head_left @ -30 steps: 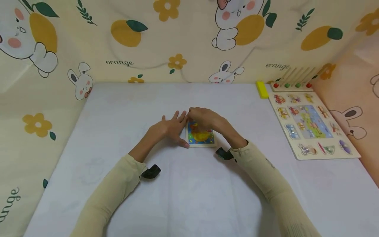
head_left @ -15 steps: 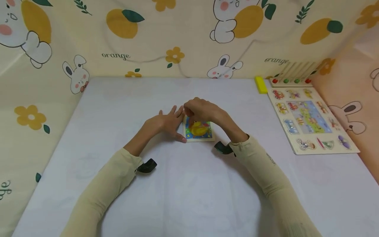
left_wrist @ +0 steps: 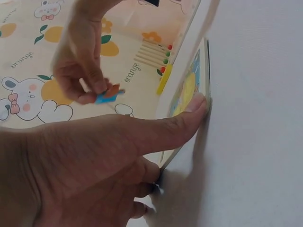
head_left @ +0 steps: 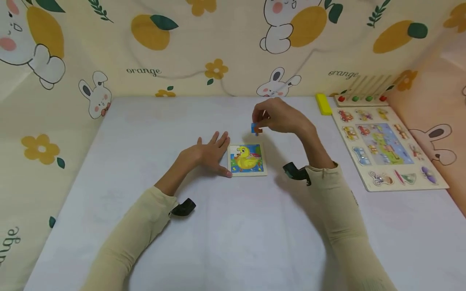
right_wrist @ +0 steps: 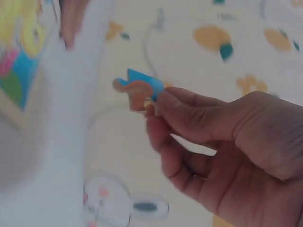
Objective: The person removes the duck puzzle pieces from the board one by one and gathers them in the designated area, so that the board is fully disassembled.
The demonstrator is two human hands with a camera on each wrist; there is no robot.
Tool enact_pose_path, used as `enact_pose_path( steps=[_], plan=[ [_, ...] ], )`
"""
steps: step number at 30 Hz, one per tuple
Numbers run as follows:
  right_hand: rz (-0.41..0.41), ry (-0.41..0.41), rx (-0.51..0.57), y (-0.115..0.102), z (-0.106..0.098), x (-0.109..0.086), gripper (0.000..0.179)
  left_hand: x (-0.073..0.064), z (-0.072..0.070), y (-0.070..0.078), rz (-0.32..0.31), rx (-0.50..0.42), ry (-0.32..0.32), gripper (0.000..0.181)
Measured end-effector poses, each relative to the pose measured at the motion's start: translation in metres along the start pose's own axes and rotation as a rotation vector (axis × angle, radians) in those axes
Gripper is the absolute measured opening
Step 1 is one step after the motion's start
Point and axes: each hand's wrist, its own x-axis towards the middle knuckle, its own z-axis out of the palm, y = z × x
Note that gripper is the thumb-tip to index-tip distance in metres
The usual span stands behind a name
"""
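A small square duck jigsaw puzzle (head_left: 247, 159) in a pale wooden frame lies flat on the white table. At its upper left corner a pale bare patch shows where no piece lies. My left hand (head_left: 211, 155) rests along the frame's left side with fingers spread, and the thumb touches the near left corner. In the left wrist view this thumb (left_wrist: 170, 130) lies against the frame's edge. Above and behind the puzzle, my right hand (head_left: 278, 115) pinches a blue and orange-brown puzzle piece (right_wrist: 139, 92) between thumb and fingertips, apart from the frame.
On the right lies a larger wooden board (head_left: 389, 149) with several picture pieces. Behind it stands a rack with thin sticks and coloured balls (head_left: 362, 98), and a yellow block (head_left: 323, 104) lies beside them. Patterned cloth (head_left: 174, 48) walls the back and sides.
My right hand has lifted off the puzzle's upper left and moved up and to the right, carrying the puzzle piece. My left hand stays at the frame, and the duck picture is uncovered.
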Motion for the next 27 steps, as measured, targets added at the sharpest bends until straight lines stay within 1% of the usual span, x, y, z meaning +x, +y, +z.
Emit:
enact_pose_path(
  steps=[3,5,7,10,13,15,19,27],
  plan=[
    [0.087,-0.016,-0.023,0.017,-0.012,-0.009,0.003,0.001,0.001,0.001,-0.008,0.003,0.0,0.124],
    [0.139,-0.054,-0.05,0.03,-0.017,-0.012,0.002,0.001,0.0,0.001,-0.01,0.005,0.001,0.124],
    [0.176,-0.097,-0.071,0.041,-0.018,-0.013,0.006,0.002,0.0,0.001,-0.009,0.006,0.001,0.124],
    [0.19,-0.159,-0.087,0.055,-0.011,-0.009,0.016,0.002,0.0,0.0,-0.01,0.009,-0.013,0.125],
    [0.198,-0.197,-0.085,0.066,-0.001,-0.005,0.019,0.001,0.0,0.001,-0.006,0.013,-0.026,0.128],
    [0.218,-0.22,-0.083,0.069,0.005,-0.002,0.02,0.001,0.0,0.001,-0.002,0.008,-0.032,0.13],
    [0.273,-0.251,-0.091,0.072,0.012,0.003,0.018,0.002,0.002,0.001,0.003,0.006,-0.023,0.128],
    [0.305,-0.283,-0.137,0.069,0.009,0.007,0.011,0.004,0.001,0.003,-0.012,0.003,0.006,0.125]
  ],
)
